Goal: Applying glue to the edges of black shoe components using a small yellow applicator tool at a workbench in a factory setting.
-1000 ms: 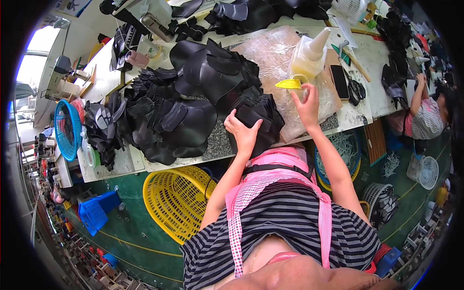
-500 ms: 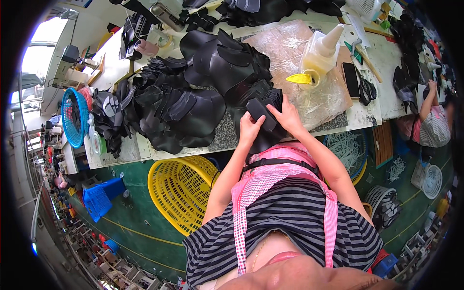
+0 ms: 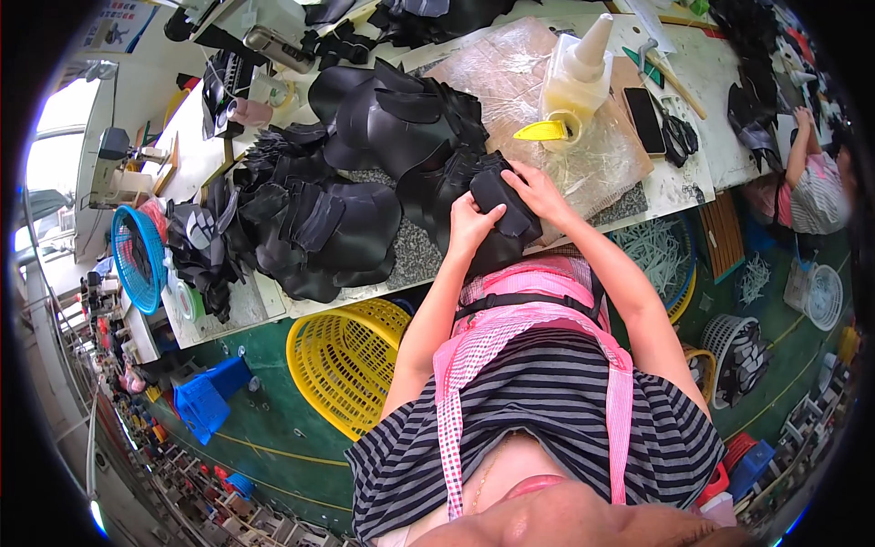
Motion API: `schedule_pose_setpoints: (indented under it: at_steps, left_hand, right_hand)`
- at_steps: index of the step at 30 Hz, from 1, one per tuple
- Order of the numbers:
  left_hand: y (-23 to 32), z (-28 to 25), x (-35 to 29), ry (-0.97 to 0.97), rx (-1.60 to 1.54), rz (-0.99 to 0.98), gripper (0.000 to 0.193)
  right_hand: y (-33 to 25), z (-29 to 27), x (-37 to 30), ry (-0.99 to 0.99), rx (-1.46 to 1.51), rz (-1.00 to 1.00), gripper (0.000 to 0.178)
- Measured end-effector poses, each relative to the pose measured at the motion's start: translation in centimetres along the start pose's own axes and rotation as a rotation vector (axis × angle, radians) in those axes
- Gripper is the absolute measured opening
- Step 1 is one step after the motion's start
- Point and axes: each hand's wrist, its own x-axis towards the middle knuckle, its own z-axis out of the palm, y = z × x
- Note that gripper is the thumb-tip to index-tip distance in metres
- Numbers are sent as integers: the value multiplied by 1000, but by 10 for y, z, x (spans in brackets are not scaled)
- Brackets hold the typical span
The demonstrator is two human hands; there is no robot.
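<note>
The left hand is clamped on the left end of a stack of black sheet pieces, at the table's front edge. The right hand touches its far-right side, half-curled; I cannot tell if it grips. One second ago, it was beside the yellow piece.
</note>
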Motion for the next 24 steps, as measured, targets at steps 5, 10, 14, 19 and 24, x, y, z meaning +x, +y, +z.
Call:
schedule_pose_setpoints:
  at_steps: [5, 10, 14, 19, 24]
  left_hand:
    - [11, -6, 10, -61, 42, -34, 33]
    - [18, -7, 14, -120, 55, -48, 32]
    - [9, -22, 16, -132, -31, -109, 29]
    - [1, -27, 10, -146, -197, -172, 29]
    - [8, -31, 8, -165, -292, -220, 29]
  right_hand:
    - [-3, -28, -28, 527, -78, 211, 22]
    - [-37, -58, 14, 799, -349, -278, 25]
    - [-15, -79, 15, 552, -398, -266, 32]
    - [-2, -99, -21, 443, -410, -377, 31]
    - [8, -99, -30, 744, -47, 61, 18]
